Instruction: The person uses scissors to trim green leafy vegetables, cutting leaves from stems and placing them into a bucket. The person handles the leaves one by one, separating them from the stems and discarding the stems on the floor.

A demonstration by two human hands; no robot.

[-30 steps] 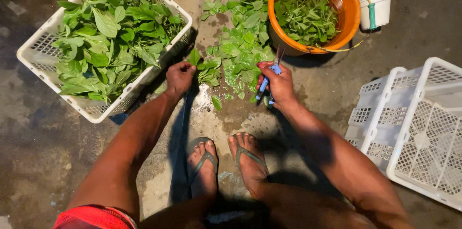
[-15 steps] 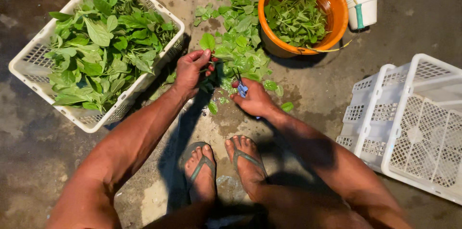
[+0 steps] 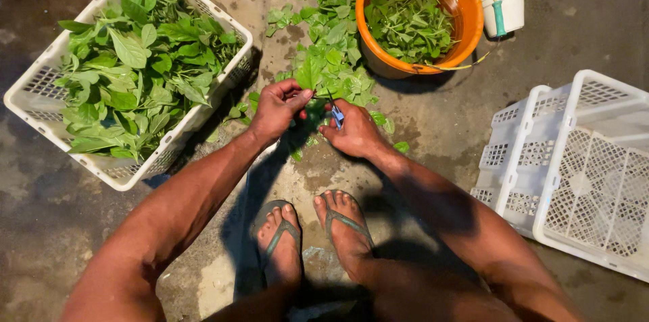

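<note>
My left hand [image 3: 276, 111] pinched a soft, broad green leaf [image 3: 309, 76] by its thin stem, fingertips pressed together. My right hand [image 3: 353, 134] was curled shut around small blue-handled scissors [image 3: 336, 113], blades toward that stem. Just beyond lay a loose heap of limp cut greens [image 3: 334, 58] on rough, stained concrete floor [image 3: 433, 119]. A smooth round orange plastic bucket [image 3: 466, 17] held more leaves; a white lattice-walled basket [image 3: 40, 92] on my left was piled full. Stacked white crates [image 3: 534, 159] stood at my right.
</note>
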